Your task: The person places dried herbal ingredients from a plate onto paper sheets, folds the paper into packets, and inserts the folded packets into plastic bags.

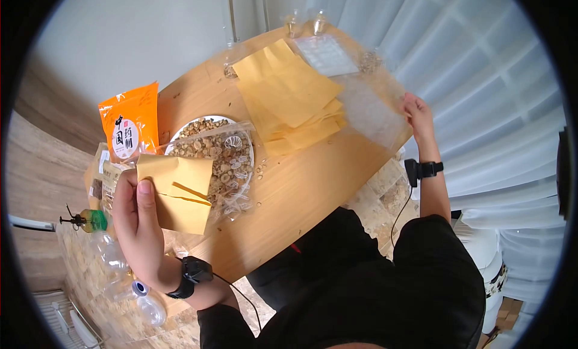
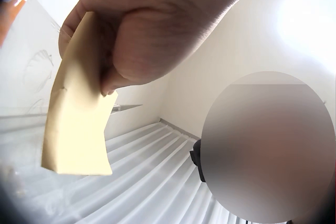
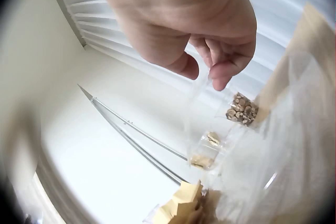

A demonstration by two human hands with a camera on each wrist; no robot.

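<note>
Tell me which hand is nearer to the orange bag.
Left. The left hand is close to the orange bag, on the person's side of it; the right hand is at the opposite side of the table, past the yellow envelopes.

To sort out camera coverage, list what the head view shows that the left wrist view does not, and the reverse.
Only the head view: the right hand, the white plate of dried pieces, the stack of yellow paper and the green-topped spray bottle.

Only the left wrist view: a bright white glare at upper right and a large blurred oval.

Both: the left hand pinching a yellow paper piece, the orange bag (just an edge from the wrist) and the white curtain.
</note>
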